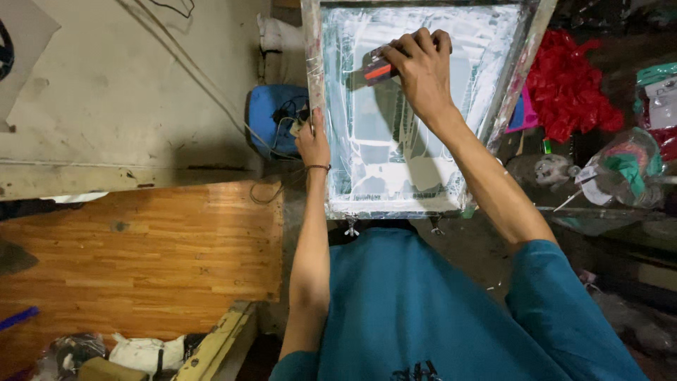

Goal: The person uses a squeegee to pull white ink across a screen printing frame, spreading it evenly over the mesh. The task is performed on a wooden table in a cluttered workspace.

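Head view, looking down. Rectangular wood-framed printing screen w/ white-smeared mesh (395,169) lies flat at centre, just ahead of the person's teal shirt (423,310). Right hand (422,67), fingers curled tight, clamps a dark squeegee w/ red stripe (376,68) against the mesh near the far end. Left hand (312,141), closed over the frame's left rail, thumb on top; dark band at wrist. Left: orange-brown wood-plank tabletop (155,261), pale stained wall or floor (127,92) beyond, blue plastic stool (271,116) w/ cables. Right: crumpled red plastic bags (564,85), cluttered dark shelf (606,212).
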